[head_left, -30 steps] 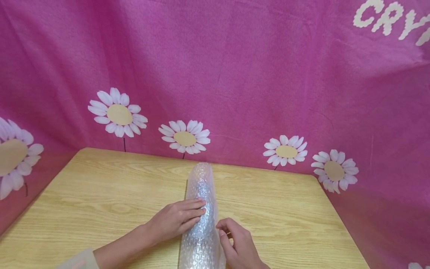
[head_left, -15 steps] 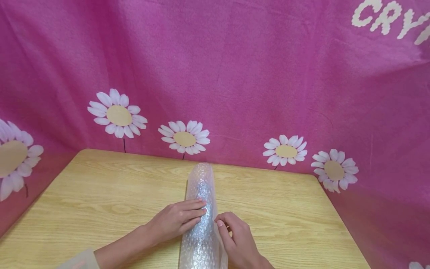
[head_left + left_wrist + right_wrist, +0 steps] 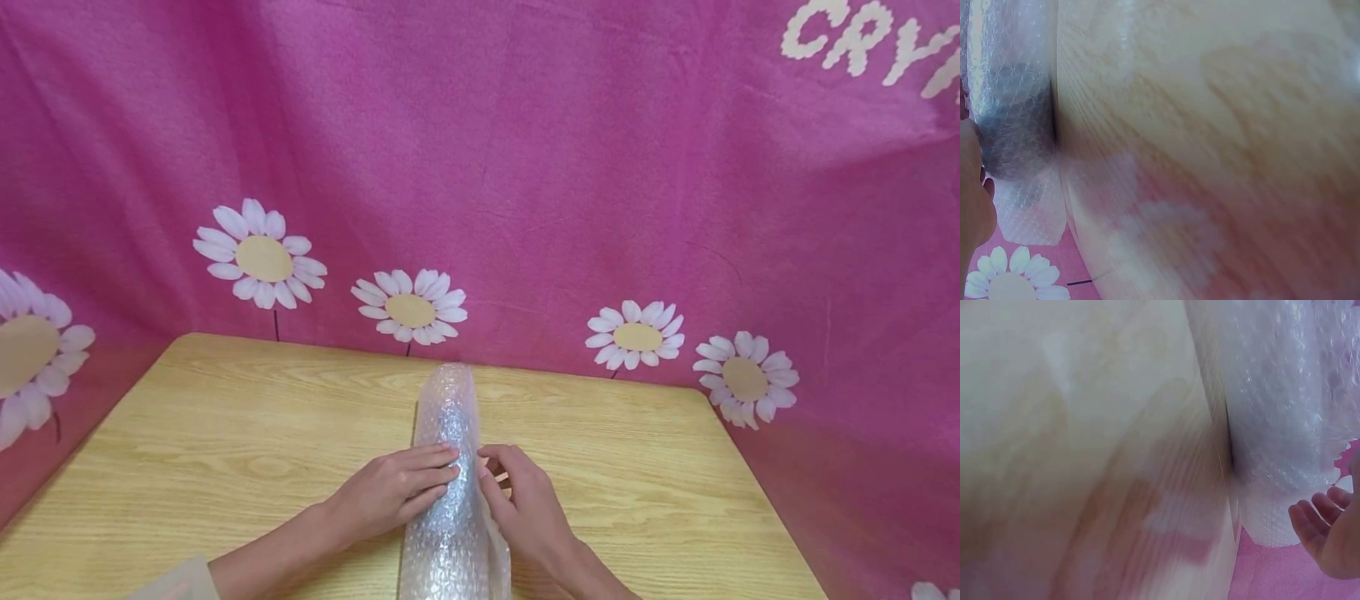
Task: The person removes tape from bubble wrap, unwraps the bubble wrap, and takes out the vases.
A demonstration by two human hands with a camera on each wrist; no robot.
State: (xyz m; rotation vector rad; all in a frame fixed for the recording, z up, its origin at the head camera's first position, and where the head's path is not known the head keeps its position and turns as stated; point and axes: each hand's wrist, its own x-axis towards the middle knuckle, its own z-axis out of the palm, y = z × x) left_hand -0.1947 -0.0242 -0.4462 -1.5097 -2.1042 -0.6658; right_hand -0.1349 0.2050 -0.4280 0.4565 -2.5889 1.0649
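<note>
The right hand (image 3: 525,504), seemingly pinching the edge of the bubble wrap (image 3: 453,533), has advanced, working more of it, while the left hand (image 3: 397,485) rests extended fingers atop.

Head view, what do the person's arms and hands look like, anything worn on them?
The left hand and right hand are bare, with no gloves or rings showing. A pale beige sleeve with a faint pinkish mark covers part of the left forearm; none shows on the right.
</note>
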